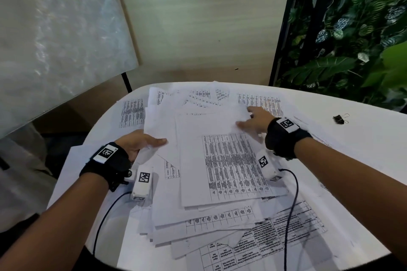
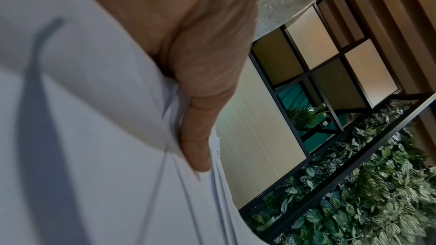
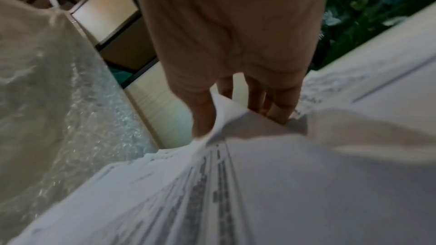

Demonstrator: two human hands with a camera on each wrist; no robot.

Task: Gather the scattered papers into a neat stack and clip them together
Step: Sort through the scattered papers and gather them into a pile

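Observation:
Several white printed sheets lie fanned over a white table (image 1: pixel 363 130). A loose stack of papers (image 1: pixel 220 160) sits in the middle, its top sheet printed with a table. My left hand (image 1: pixel 143 142) grips the stack's left edge, thumb on top; the left wrist view shows the thumb (image 2: pixel 200 137) pressed on several sheet edges (image 2: pixel 169 137). My right hand (image 1: pixel 253 120) pinches the far right corner of a sheet; the right wrist view shows that corner (image 3: pixel 233 116) buckled between thumb and fingers. A black binder clip (image 1: pixel 340 118) lies alone at the far right.
More sheets (image 1: pixel 253 237) spread toward the near edge and some (image 1: pixel 198 97) lie at the far side. Cables (image 1: pixel 290 204) trail from the wrist cameras over the papers. A bubble-wrapped board (image 1: pixel 55 39) leans at the left and a plant wall (image 1: pixel 352 28) stands at the right.

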